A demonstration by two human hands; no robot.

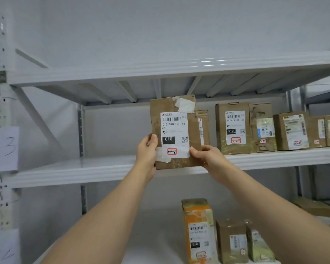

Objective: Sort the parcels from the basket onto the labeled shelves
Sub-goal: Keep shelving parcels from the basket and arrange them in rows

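A flat brown cardboard parcel (174, 119) with a white shipping label and a red-boxed mark "3-3-6" is held upright in front of the middle white shelf (74, 175). My left hand (146, 155) grips its lower left edge, thumb on the front. My right hand (206, 157) grips its lower right corner. A row of brown parcels stands on the same shelf to the right, the nearest marked "3-3-7" (233, 128). The basket is out of view.
A paper sign reading "-3" (3, 149) hangs on the left upright. The lower shelf holds an orange-and-brown parcel (198, 229) and two small boxes (232, 242). The top shelf (160, 73) juts out above. The middle shelf's left half is bare.
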